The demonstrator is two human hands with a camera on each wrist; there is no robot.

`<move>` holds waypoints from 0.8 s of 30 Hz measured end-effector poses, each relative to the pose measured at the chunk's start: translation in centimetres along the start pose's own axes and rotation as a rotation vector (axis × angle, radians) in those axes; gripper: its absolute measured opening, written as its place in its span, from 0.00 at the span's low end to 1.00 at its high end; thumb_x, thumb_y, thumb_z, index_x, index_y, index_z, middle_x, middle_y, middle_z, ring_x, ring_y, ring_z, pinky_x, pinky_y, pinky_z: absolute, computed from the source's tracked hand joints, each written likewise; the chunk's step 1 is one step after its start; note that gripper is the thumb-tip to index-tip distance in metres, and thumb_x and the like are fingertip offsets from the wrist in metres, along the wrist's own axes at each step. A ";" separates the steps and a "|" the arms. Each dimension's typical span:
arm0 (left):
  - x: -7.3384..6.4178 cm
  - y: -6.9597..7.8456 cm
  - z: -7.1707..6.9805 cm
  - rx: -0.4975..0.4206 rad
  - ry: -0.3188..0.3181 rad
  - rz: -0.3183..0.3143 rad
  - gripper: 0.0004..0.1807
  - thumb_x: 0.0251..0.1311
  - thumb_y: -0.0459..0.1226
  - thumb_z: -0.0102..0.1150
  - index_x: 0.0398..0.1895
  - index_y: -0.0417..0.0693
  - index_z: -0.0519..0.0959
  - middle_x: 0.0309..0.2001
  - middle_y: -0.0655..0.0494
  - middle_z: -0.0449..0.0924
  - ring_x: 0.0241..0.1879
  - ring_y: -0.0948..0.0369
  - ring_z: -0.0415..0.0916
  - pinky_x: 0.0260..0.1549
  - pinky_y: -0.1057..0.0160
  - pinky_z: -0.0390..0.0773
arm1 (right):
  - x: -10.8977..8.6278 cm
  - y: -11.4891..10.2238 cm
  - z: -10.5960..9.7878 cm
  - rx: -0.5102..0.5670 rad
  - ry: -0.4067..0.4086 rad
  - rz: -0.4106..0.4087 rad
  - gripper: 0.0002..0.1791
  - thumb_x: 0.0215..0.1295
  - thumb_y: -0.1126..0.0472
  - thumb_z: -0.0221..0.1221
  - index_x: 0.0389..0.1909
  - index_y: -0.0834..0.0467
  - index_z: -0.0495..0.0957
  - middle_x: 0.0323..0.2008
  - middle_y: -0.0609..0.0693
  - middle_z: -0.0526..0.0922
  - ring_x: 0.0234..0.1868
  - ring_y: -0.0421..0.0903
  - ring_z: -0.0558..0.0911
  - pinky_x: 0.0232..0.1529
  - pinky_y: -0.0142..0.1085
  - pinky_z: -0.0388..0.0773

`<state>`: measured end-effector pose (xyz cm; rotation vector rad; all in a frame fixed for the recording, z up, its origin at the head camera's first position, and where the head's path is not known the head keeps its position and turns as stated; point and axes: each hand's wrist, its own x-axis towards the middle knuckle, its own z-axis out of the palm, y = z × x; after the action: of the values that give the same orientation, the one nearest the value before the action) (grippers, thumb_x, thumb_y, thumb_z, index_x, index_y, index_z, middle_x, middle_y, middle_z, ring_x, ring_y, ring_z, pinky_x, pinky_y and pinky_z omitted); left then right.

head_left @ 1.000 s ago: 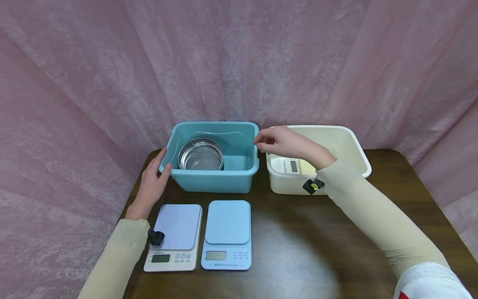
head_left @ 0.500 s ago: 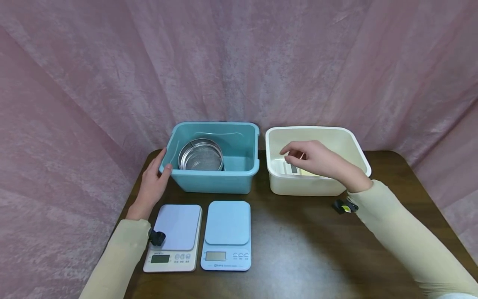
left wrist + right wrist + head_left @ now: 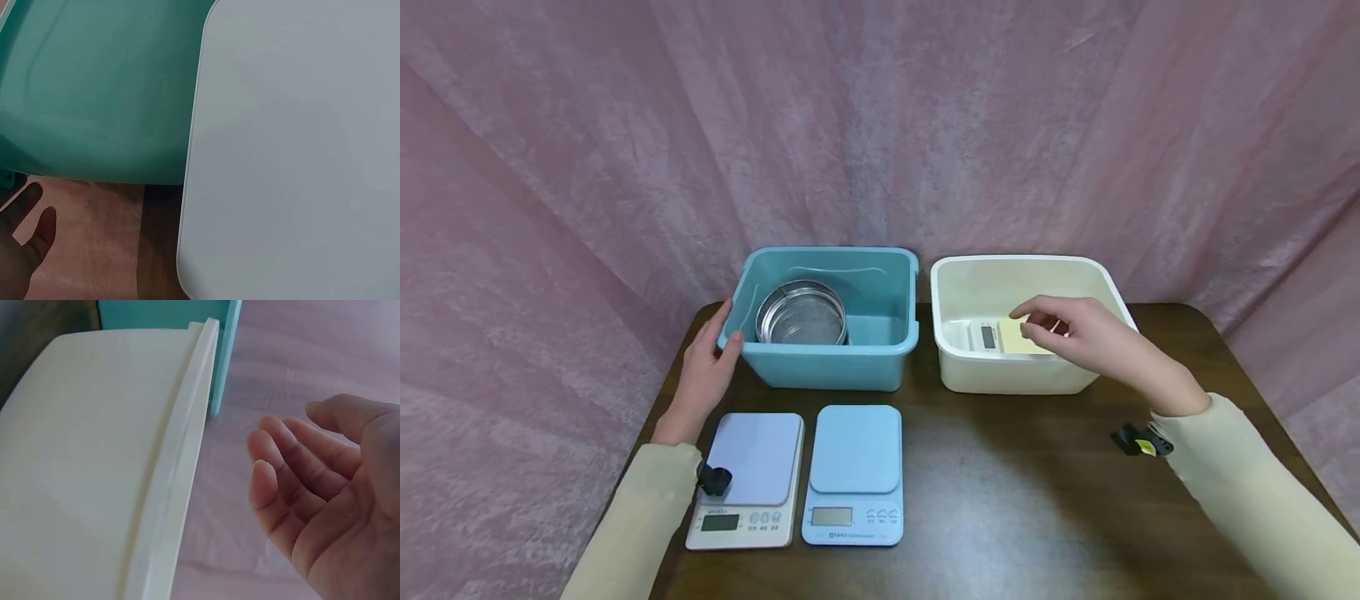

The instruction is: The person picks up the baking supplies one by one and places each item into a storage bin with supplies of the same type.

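The empty right hand [image 3: 1078,331], fingers loosely curled, is farther right than before over the rectangular cream plastic bin [image 3: 1011,375] holding a yellow-and-white scale [image 3: 1011,338] — the left hand [image 3: 703,371], loosely open, still touches the rectangular blue plastic bin [image 3: 823,369] — the flat light-blue scale's [image 3: 856,454] print is illegible

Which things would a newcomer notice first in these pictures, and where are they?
Probably the blue bin and the white bin, side by side towards the back of the dark table; a metal sieve sits in the blue one. Nearer the viewer, a purple-topped scale and a light blue scale lie next to each other. The left hand is at the blue bin's left side, the right hand seemingly over the white bin.
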<state>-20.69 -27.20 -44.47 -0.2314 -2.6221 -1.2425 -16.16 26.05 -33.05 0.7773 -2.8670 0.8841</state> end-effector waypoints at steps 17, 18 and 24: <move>0.0 0.1 0.0 -0.036 0.013 0.000 0.34 0.80 0.44 0.50 0.84 0.52 0.55 0.77 0.39 0.60 0.71 0.39 0.64 0.66 0.31 0.66 | -6.7 5.0 0.1 0.012 0.307 0.155 0.13 0.74 0.65 0.60 0.55 0.54 0.85 0.36 0.50 0.87 0.30 0.32 0.80 0.31 0.23 0.71; -0.1 0.1 0.0 -0.036 0.015 0.001 0.34 0.80 0.44 0.49 0.84 0.52 0.54 0.77 0.39 0.60 0.71 0.39 0.64 0.65 0.31 0.67 | -7.0 5.3 0.1 0.007 0.332 0.159 0.14 0.73 0.66 0.60 0.55 0.55 0.85 0.35 0.50 0.87 0.30 0.31 0.78 0.31 0.22 0.70; -0.2 -0.1 -0.3 -0.033 0.027 0.000 0.34 0.81 0.45 0.49 0.85 0.53 0.54 0.78 0.39 0.60 0.71 0.38 0.63 0.65 0.30 0.66 | -8.3 7.0 0.4 -0.028 0.449 0.203 0.14 0.72 0.66 0.61 0.56 0.60 0.84 0.35 0.54 0.86 0.30 0.26 0.74 0.30 0.20 0.68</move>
<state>-20.52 -27.49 -44.40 -0.2180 -2.5802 -1.2815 -12.21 34.61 -38.51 0.2421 -2.5737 0.8981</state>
